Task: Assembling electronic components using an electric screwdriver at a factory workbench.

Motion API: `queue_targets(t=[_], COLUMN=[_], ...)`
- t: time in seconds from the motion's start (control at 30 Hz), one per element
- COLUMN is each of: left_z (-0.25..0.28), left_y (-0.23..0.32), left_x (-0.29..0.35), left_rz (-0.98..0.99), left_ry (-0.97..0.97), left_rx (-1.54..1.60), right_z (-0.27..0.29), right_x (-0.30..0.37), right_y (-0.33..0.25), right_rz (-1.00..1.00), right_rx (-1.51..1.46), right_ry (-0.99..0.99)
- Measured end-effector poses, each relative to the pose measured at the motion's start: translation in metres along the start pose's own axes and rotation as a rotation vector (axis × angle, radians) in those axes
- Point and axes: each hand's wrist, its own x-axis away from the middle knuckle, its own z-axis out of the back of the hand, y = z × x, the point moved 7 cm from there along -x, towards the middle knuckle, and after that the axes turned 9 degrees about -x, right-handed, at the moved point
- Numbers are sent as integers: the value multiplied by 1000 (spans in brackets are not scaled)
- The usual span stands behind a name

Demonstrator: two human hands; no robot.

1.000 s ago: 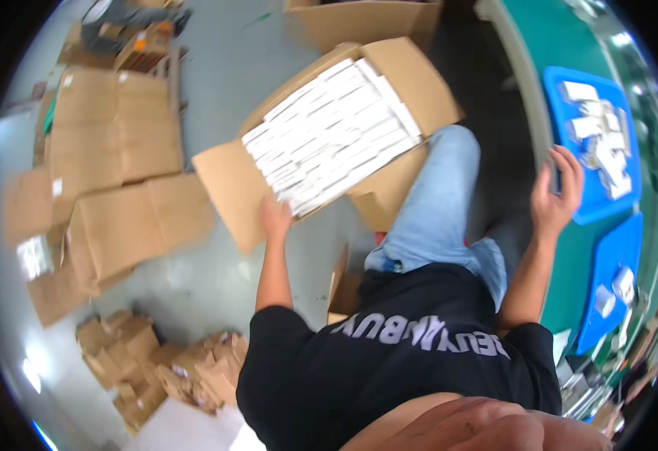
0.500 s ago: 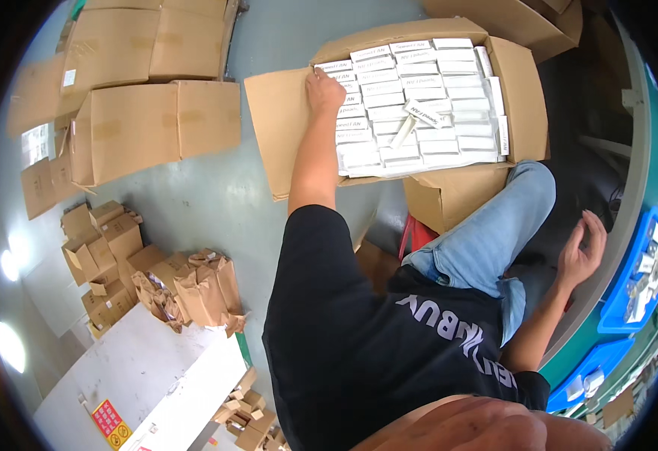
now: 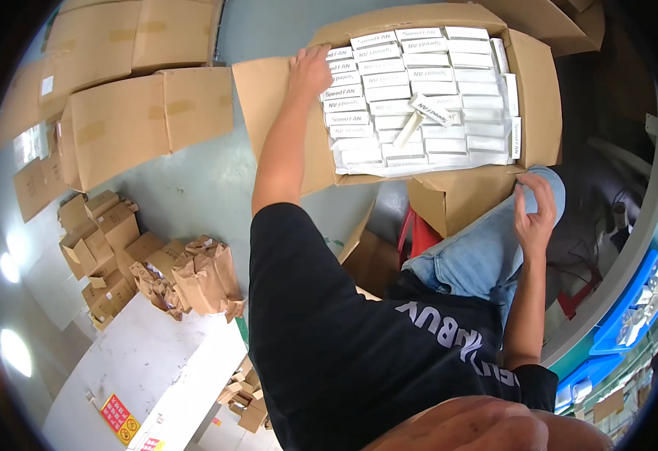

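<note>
A large open carton (image 3: 536, 98) holds rows of small white printed boxes (image 3: 434, 75). My left hand (image 3: 312, 73) lies at its far left corner, fingers bent over the end of the left row, apart and with nothing seen in them; the fingertips are partly hidden. Two loose small pieces rest on top of the rows: a white box (image 3: 431, 109) and a narrow pale one (image 3: 409, 129) leaning beside it. My right hand (image 3: 537, 214) hovers above my jeans by the carton's near right corner, empty, with its fingers bent and apart.
Below the carton stands another cardboard box (image 3: 460, 199), beside a red object (image 3: 422, 237). Stacked cartons (image 3: 118, 124) fill the far left. On the right, a green workbench carries blue trays (image 3: 630, 308). A white table (image 3: 133, 361) is at lower left.
My right hand has swung left and forward from beside the bench toward the carton. My left hand stays at the carton's left corner, its fingers now stretched further over the row's end.
</note>
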Motion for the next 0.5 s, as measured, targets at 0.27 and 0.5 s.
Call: queue_targets(t=[0.27,0.5], left_z=[-5,-11], left_y=[-5,-6], left_x=[-22,-21], left_rz=[63,-49], left_ry=[-301,-298], left_rx=[-20,-33], right_z=[-27,-36], right_x=[11,30], right_y=[7,19], right_rz=[-34,-57], right_rx=[-49,-53], right_ry=[-101,-163])
